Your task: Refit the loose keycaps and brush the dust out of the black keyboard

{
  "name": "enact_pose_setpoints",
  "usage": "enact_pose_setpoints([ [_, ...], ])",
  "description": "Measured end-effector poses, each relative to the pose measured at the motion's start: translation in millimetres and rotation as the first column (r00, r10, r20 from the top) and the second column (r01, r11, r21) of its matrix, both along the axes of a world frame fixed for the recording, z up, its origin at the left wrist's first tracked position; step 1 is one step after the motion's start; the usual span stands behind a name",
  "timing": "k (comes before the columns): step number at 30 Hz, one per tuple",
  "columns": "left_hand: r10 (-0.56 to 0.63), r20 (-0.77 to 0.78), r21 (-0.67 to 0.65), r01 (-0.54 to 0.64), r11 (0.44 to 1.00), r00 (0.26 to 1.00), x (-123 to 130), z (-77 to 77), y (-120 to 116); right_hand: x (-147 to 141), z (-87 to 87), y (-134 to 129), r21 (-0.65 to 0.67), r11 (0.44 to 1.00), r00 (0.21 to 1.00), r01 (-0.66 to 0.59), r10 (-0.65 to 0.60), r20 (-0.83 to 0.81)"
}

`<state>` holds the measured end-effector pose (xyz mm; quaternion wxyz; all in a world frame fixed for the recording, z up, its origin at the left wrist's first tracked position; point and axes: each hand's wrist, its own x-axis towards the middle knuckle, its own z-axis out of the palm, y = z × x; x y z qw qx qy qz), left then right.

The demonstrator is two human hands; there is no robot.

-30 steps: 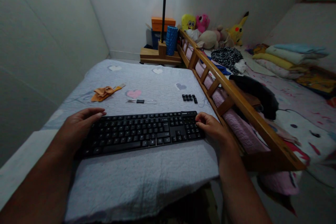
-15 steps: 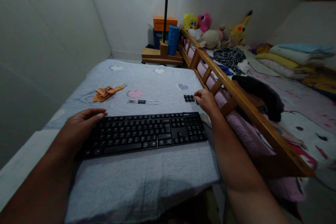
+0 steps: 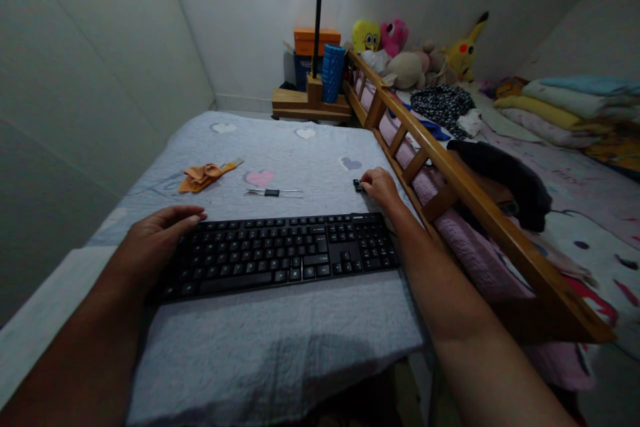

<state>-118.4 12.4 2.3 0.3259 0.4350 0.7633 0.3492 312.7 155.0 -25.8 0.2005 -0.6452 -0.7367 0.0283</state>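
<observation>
Your right hand's grip (image 3: 363, 185), fingertips nearly closed, covers part of the small black plastic keycaps (image 3: 357, 185); whether it holds one, you cannot tell. Your loosely curled left hand (image 3: 163, 235) rests at the black plastic keyboard's (image 3: 280, 250) left end.

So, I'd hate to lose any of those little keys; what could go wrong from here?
The right hand might knock the small loose keycaps toward the wooden rail beside them. The right forearm, close to the keyboard's right end, could nudge it on the soft cloth.
</observation>
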Motion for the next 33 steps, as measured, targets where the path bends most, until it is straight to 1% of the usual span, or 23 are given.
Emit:
enact_pose_setpoints([
  [5, 0.026, 0.006, 0.002, -0.026, 1.0, 1.0, 2, 1.1, -1, 0, -4.7, -1, -0.002, 1.0, 1.0, -0.009, 0.009, 0.003],
  [10, 0.016, -0.003, 0.005, -0.016, 1.0, 1.0, 1, 0.2, 0, -2, -6.2, -1, -0.012, 0.999, 0.999, -0.03, 0.031, 0.031],
  [14, 0.0, -0.014, 0.023, 0.0, 1.0, 1.0, -1, -1.3, 0, -3, -3.8, -5, -0.041, 0.997, 0.987, -0.064, 0.07, 0.144],
  [17, -0.001, -0.012, 0.009, 0.001, 1.0, 1.0, -3, -3.5, 1, -5, -1.2, -9, -0.068, 0.995, 0.975, -0.068, 0.081, 0.205],
  [21, -0.004, -0.022, 0.019, 0.005, 1.0, 1.0, -3, -4.7, 2, -7, 2.4, -16, -0.081, 0.994, 0.968, -0.076, 0.093, 0.233],
  [24, 0.007, -0.001, 0.019, -0.007, 1.0, 1.0, 0, -1.6, 1, -10, 6.2, -22, -0.065, 0.993, 0.967, -0.099, 0.112, 0.229],
  [26, 0.021, 0.018, 0.018, -0.021, 1.0, 1.0, 3, 1.4, 0, -11, 10.8, -27, -0.045, 0.994, 0.974, -0.105, 0.111, 0.195],
  [28, 0.023, 0.006, 0.023, -0.023, 0.999, 1.0, 4, 3.6, -1, -12, 18.0, -35, -0.035, 0.995, 0.989, -0.099, 0.102, 0.107],
  [30, 0.013, -0.011, 0.024, -0.013, 1.0, 1.0, 5, 4.4, -1, -11, 27.3, -45, -0.049, 0.994, 0.995, -0.098, 0.096, -0.038],
  [33, -0.004, -0.017, 0.015, 0.004, 1.0, 1.0, 4, 4.2, -2, -7, 41.4, -66, -0.04, 0.991, 0.961, -0.131, 0.117, -0.249],
])
